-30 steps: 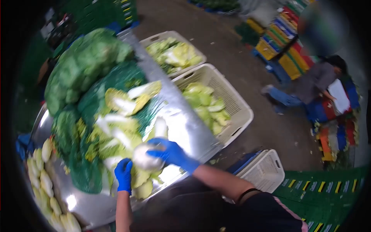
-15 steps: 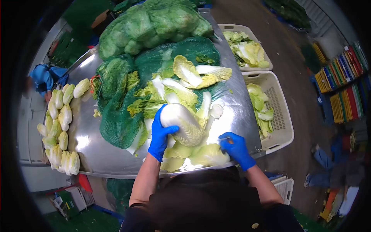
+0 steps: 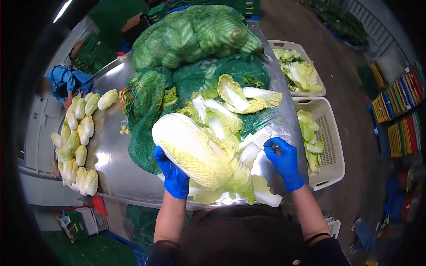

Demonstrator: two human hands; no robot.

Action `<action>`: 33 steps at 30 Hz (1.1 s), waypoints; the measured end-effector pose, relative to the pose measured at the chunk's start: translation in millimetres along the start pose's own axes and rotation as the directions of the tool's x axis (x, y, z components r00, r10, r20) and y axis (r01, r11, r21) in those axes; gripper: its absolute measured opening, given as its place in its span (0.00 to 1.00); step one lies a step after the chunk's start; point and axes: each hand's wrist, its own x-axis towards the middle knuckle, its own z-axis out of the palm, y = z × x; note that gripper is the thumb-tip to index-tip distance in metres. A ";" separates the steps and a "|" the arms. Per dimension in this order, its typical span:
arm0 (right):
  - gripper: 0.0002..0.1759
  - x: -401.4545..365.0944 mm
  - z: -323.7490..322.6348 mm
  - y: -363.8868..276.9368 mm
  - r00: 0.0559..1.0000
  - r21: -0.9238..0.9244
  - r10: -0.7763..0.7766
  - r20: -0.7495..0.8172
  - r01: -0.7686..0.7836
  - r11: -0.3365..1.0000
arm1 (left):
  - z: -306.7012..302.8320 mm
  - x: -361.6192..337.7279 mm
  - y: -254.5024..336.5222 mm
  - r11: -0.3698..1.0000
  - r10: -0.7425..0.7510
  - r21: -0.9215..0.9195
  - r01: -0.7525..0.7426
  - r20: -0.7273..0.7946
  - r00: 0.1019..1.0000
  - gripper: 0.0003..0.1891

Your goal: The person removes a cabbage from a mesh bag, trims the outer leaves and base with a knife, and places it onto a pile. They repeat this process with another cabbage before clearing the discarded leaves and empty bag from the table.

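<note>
In a blue glove, my left hand (image 3: 172, 174) holds a large Chinese cabbage (image 3: 195, 150) from its left side, raised above the steel table (image 3: 111, 166). The white base of the cabbage points up and left, its leafy end down and right. My right hand (image 3: 285, 164), also gloved in blue, is right of the cabbage with its fingers curled; a small object shows between them, too little of it to name. Loose leaves (image 3: 215, 108) lie behind the cabbage on a green net (image 3: 213, 73). Another leaf (image 3: 265, 190) is by the table's front edge.
A full net sack of cabbages (image 3: 195, 37) lies at the back. Trimmed cabbages (image 3: 73, 142) line the left end, near a person in blue (image 3: 64, 82). Two white crates (image 3: 333, 146) (image 3: 318, 91) with leaves stand right of the table. Coloured crates (image 3: 399, 97) are farther right.
The cabbage has come up closer to the camera and tilted, its base now up and left. My right hand has moved slightly right and up. The whole view has shifted.
</note>
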 end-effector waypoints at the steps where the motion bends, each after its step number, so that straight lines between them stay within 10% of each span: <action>1: 0.16 -1.0 -1.0 -2.8 0.998 0.290 -0.042 0.047 0.027 0.957 | 1.9 1.4 -0.1 0.999 -0.004 -0.042 0.005 0.032 0.999 0.39; 4: 0.26 -16.4 5.0 -59.6 0.957 0.527 -0.228 0.182 0.101 0.844 | -4.8 1.7 -10.5 0.997 -0.078 0.027 0.078 0.002 0.997 0.39; 6: 0.31 -20.5 21.2 -70.7 0.923 0.336 -0.284 0.258 0.190 0.922 | -15.0 4.2 -18.0 0.996 -0.070 0.057 0.071 -0.026 0.997 0.37; 8: 0.31 -18.0 14.4 -49.7 0.896 0.174 -0.107 0.431 0.034 0.984 | -17.6 4.2 -20.5 0.992 -0.124 -0.006 0.124 -0.037 0.992 0.36; 11: 0.32 -10.6 -1.7 4.6 0.854 0.409 -0.015 0.520 -0.233 0.882 | -7.6 -1.6 -11.5 0.997 -0.083 0.000 0.083 -0.041 0.996 0.35; 13: 0.34 -11.3 -11.7 7.9 0.960 -0.222 0.180 0.214 -0.131 0.966 | -5.8 3.9 -4.9 0.999 -0.040 0.016 0.042 -0.091 0.995 0.36; 14: 0.34 -14.0 -4.8 5.9 0.960 -0.222 0.179 0.216 -0.130 0.966 | -4.5 7.0 -4.9 0.999 -0.038 0.017 0.040 -0.092 0.995 0.36; 16: 0.38 -26.3 19.1 -26.6 0.967 0.441 -0.238 0.094 0.174 0.880 | -1.7 9.3 -7.7 0.985 0.098 0.160 -0.067 -0.198 0.975 0.38; 18: 0.45 -47.8 13.7 -85.2 0.933 0.364 -0.098 0.345 -0.038 0.930 | 10.6 -1.9 -8.7 0.999 0.033 0.036 -0.031 -0.051 0.998 0.41; 19: 0.44 -41.8 31.6 -72.9 0.882 0.212 -0.461 0.094 0.435 0.875 | 14.0 -7.7 -11.1 0.996 -0.012 -0.088 0.021 0.099 0.995 0.45; 23: 0.37 -43.8 36.8 -70.3 0.966 0.581 -0.069 0.250 -0.093 0.808 | -6.2 -11.8 -25.4 0.985 0.085 0.145 -0.093 0.060 0.995 0.54; 27: 0.23 -39.9 60.8 -35.8 0.971 0.478 -0.219 0.093 0.150 0.866 | -4.0 -8.2 -34.1 0.996 -0.068 0.071 0.061 0.100 0.993 0.46; 30: 0.28 -38.8 42.6 -36.3 0.933 0.263 -0.215 0.288 0.139 0.955 | -18.0 -10.2 -34.7 0.961 -0.022 0.270 0.057 -0.129 0.991 0.45; 33: 0.22 -41.2 44.0 -38.8 0.958 0.445 -0.146 0.248 0.021 0.896 | -22.5 -13.2 -40.2 0.973 -0.103 0.191 0.127 -0.127 0.986 0.40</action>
